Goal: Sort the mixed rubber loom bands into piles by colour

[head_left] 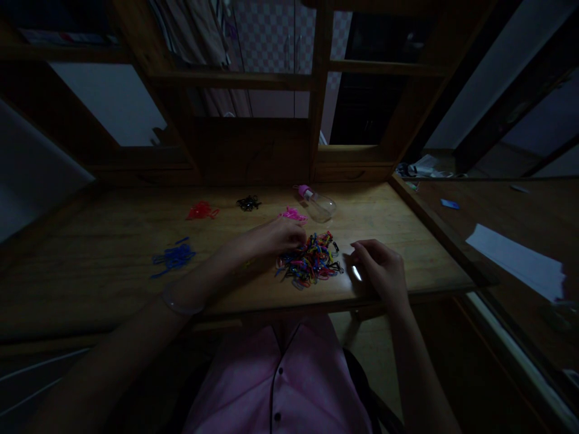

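Note:
A heap of small, thin, many-coloured loops that look like rubber bands (pixel 312 260) lies near the front of the wooden desk. Over its upper left edge is my left hand (pixel 289 234), fingers curled down; what they pinch is hidden. My right hand (pixel 382 265) rests just right of the heap, thumb and fingers drawn together, and I cannot make out anything in them. Single-colour clusters lie around: pink bands (pixel 294 214) just behind my left hand, black bands (pixel 248 203), red bands (pixel 202 210) and blue bands (pixel 174 257). A few yellow bands (pixel 248 263) show beside my left forearm.
A clear bulb-shaped bottle with a pink cap (pixel 322 207) lies on its side behind the heap. Wooden shelving (pixel 253 150) closes off the desk's back. On the brown surface at right are white paper (pixel 518 259) and a blue card (pixel 449 204).

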Motion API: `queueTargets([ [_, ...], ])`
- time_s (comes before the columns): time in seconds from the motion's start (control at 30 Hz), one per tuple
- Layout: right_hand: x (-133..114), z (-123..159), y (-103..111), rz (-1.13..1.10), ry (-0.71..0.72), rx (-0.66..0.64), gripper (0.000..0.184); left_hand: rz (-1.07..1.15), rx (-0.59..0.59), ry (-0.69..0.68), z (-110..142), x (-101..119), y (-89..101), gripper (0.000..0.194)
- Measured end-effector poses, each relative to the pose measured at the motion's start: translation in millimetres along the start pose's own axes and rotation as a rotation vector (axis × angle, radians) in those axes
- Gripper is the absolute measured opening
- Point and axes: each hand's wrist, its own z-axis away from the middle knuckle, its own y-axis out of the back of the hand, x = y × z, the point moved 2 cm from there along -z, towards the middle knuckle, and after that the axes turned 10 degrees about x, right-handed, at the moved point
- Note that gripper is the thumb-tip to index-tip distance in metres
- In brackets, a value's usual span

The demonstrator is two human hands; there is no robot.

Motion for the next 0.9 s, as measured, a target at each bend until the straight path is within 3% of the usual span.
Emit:
queueTargets([
  [0.1, 1.0, -0.4, 0.0, 0.007, 0.002, -0.004, 0.027, 0.021, -0.047, -0.003, 2.0, 1.3, 3.9, 0.018],
  [0.37, -2.5, 0.3, 0.0, 0.017, 0.013, -0.010, 0.027, 0.127, 0.024, 0.079, 6.0, 13.9, 27.2, 0.023],
  [0.53, -1.5, -0.5, 0.3, 0.027, 0.007, -0.001, 0.028, 0.191, 0.005, 0.096, 5.4, 16.0, 29.2, 0.025],
  [0.63, -0.4, -0.9, -0.1, 0.019, 0.017, -0.003, 0.027, 0.091, 0.093, 0.130, 3.0, 5.6, 27.2, 0.024],
  [0.77, 1.5, -1.1, -1.2, 0.007, 0.018, 0.001, 0.027, -0.210, 0.256, 0.161, 0.4, -16.8, 26.5, 0.022],
  [0.9, 2.3, -0.9, -2.0, -0.016, 0.001, 0.002, 0.027, -0.315, 0.306, 0.166, 2.1, -30.2, 26.8, 0.025],
])
